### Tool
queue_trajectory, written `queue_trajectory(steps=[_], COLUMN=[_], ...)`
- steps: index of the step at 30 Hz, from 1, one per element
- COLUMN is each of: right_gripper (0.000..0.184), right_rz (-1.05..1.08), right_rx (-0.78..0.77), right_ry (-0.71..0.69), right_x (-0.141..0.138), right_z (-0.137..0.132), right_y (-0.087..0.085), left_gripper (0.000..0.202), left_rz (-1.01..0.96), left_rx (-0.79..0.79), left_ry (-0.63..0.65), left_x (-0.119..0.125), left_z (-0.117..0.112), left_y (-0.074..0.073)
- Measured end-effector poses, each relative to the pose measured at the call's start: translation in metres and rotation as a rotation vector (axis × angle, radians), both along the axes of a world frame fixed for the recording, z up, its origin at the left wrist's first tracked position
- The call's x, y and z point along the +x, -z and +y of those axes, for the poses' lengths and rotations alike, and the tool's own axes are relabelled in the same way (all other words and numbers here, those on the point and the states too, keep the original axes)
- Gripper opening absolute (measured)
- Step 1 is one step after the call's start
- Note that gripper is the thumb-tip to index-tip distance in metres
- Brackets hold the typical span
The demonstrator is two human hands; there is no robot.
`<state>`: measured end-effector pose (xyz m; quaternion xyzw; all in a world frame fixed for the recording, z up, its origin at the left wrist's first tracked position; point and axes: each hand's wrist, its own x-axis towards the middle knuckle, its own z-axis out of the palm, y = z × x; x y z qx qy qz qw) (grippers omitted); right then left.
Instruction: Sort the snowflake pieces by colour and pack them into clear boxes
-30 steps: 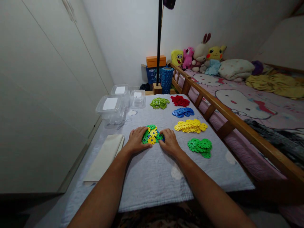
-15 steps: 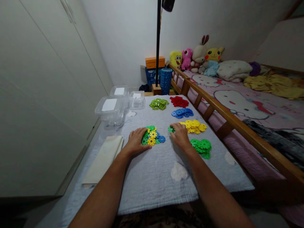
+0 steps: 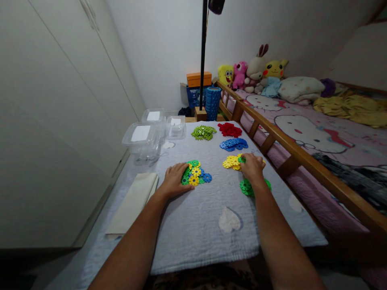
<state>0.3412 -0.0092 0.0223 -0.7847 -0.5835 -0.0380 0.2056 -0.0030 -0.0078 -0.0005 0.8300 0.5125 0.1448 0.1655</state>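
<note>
Left hand (image 3: 174, 179): cupped wide, fingers and thumb curved round the left side of a mixed pile (image 3: 196, 171) of yellow, green and blue discs; likely so shaped to keep loose discs from spreading; right hand (image 3: 253, 166): narrow pinch, a green disc (image 3: 241, 160) at the fingertips; whether more is held, cannot tell; yellow pile (image 3: 231, 162) beneath this grip, partly hidden; green pile (image 3: 246, 187) just nearer the body, partly under the wrist; blue pile (image 3: 233, 144) just beyond the grip, red pile (image 3: 229, 129) farther; lime pile (image 3: 203, 132) beyond and leftward; single-colour piles lie apart, presumably to avoid mixing.
</note>
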Motion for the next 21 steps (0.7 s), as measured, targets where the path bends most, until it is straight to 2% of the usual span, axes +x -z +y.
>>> queue_trajectory(steps=[4, 6, 10, 12, 14, 17, 21], right_gripper=[0.031, 0.03, 0.027, 0.025, 0.026, 0.034, 0.035], right_rz=[0.008, 0.025, 0.119, 0.149, 0.136, 0.081, 0.036], right_rx=[0.091, 0.136, 0.133, 0.082, 0.033, -0.025, -0.088], right_ry=[-0.022, -0.09, -0.42, -0.582, -0.668, -0.68, -0.667], right_x=[-0.003, -0.013, -0.052, -0.075, -0.093, -0.106, -0.102], right_z=[-0.002, -0.001, -0.001, -0.005, -0.01, -0.018, -0.022], right_y=[-0.005, -0.009, -0.01, -0.004, 0.006, 0.018, 0.023], left_gripper=[0.087, 0.087, 0.088, 0.089, 0.094, 0.11, 0.121], left_rz=[-0.001, -0.004, -0.02, -0.028, -0.031, 0.005, 0.086], left_rx=[-0.004, -0.004, 0.006, 0.004, -0.001, -0.032, -0.067], left_ry=[-0.003, -0.009, -0.014, -0.015, -0.013, -0.032, -0.097], left_x=[0.0, 0.0, 0.001, 0.001, 0.0, -0.003, -0.013], left_z=[0.0, -0.001, -0.002, -0.002, -0.002, -0.002, -0.003], left_y=[0.0, -0.001, -0.002, -0.001, -0.001, -0.002, -0.008])
